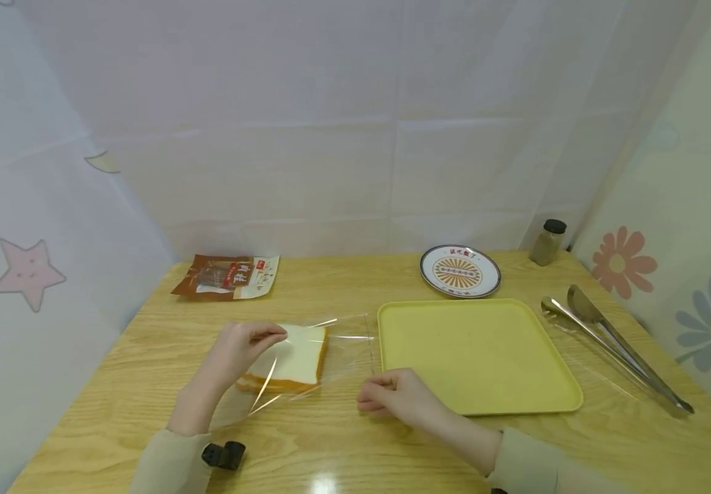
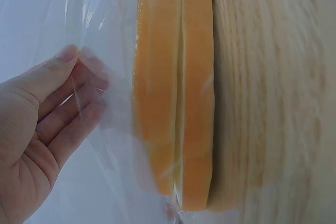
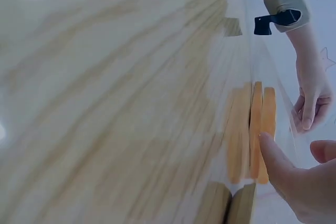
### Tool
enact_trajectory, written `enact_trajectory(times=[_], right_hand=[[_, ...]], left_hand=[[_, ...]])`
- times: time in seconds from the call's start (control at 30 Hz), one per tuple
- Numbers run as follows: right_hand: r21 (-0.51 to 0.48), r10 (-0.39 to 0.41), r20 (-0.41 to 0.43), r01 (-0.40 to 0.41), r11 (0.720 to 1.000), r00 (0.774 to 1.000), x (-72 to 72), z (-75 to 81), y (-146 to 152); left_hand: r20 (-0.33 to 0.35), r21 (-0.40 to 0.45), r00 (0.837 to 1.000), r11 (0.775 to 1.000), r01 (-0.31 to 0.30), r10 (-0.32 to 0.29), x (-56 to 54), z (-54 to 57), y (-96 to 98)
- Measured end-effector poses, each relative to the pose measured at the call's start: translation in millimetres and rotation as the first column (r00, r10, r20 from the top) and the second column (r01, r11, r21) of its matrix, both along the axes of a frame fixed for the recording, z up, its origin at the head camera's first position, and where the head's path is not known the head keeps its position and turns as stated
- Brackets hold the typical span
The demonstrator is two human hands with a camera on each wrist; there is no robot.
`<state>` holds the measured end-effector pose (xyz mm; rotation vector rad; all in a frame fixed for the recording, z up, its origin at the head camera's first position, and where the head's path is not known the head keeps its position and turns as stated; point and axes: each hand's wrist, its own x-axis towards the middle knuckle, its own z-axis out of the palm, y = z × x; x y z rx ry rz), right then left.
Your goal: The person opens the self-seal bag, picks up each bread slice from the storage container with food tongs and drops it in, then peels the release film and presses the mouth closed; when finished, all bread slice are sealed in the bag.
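Two stacked slices of bread (image 1: pixel 296 360) with orange-brown crusts lie on the wooden table, under or inside a sheet of clear plastic film (image 1: pixel 349 350). Thumb and fingertips of my left hand (image 1: pixel 240 353) pinch the film, lifting it above the slices' left side; the left wrist view shows the raised film beside the crusts (image 2: pixel 157 87). My right hand (image 1: pixel 401 398) hovers by the film's right end, near the yellow tray (image 1: pixel 454 408). Its thumb and a finger stand apart in the right wrist view, with nothing visible between them.
A brown and white food packet (image 1: pixel 227 278) lies at the back left. Behind the tray is a patterned plate (image 1: pixel 460 271), with a black-capped jar (image 1: pixel 548 242) farther right. Metal tongs (image 1: pixel 617 346) lie along the tray's right side. Curtains enclose the table's back and sides.
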<state>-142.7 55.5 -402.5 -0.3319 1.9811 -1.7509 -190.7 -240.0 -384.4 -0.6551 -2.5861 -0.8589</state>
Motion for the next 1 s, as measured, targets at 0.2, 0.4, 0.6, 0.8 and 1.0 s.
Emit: enact_trajectory(times=[0.2,0.4,0.6,0.8,1.0], right_hand=[[-0.147,-0.018,0.255,0.057,0.987,0.967,-1.4,-4.1,-11],[-0.199,-0.059,0.305,0.124,0.972,0.951,-6.7,-10.6,-19],[-0.208,-0.103,0.275,0.164,0.964,0.956,-10.0,-13.9,-26],[-0.208,-0.133,0.247,0.186,0.960,0.960,-9.0,-13.0,-34],[-0.262,-0.165,0.274,0.239,0.935,0.947,-7.2,-14.4,-40]], left_hand=[[-0.004,-0.013,1.000,1.000,0.010,-0.010,-0.6,0.2,2.5],[0.020,-0.024,1.000,1.000,0.004,-0.003,-1.1,0.7,3.7],[0.029,-0.054,1.000,0.999,-0.003,0.004,-0.8,1.3,4.7],[0.020,-0.055,1.000,0.998,0.004,-0.003,-1.4,-0.2,4.9],[0.015,-0.061,1.000,0.998,0.011,-0.010,-1.9,-2.0,5.6]])
